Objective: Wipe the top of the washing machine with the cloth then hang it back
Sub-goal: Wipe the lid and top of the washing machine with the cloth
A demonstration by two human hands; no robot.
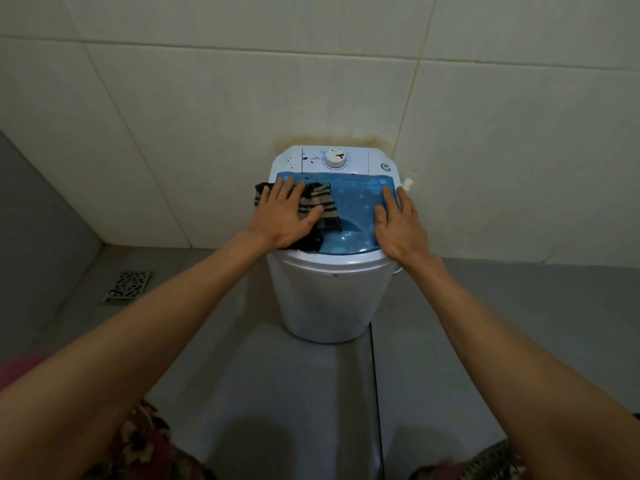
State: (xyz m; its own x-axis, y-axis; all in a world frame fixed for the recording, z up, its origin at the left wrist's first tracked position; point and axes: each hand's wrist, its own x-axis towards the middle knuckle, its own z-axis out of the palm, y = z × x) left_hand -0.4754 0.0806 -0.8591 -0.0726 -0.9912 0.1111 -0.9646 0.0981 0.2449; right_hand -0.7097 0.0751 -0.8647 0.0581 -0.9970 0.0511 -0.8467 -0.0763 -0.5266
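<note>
Cloth (320,206): striped dark and tan, lying flat on the left part of the blue lid, pinned under the left palm; its edges spread out past the fingertips on the far side and past the thumb toward the lid's middle.
Left hand (282,214): palm down, fingers splayed wide, pressing on the cloth rather than closed around it.
Right hand (398,221): flat and spread, resting bare on the lid's right edge, holding nothing, well apart from the cloth.
Washing machine (325,292): small white tub standing on the grey floor (242,341), directly beneath both palms.
Lid (353,209): translucent blue, possibly wet between the two hands, though the glare makes that unsure.
Dial (334,160): white knob on the control panel, beyond the fingertips.
Wall (311,81): pale tiles behind the machine.
Drain grate (129,285): in the floor, off to the left of the left forearm.
</note>
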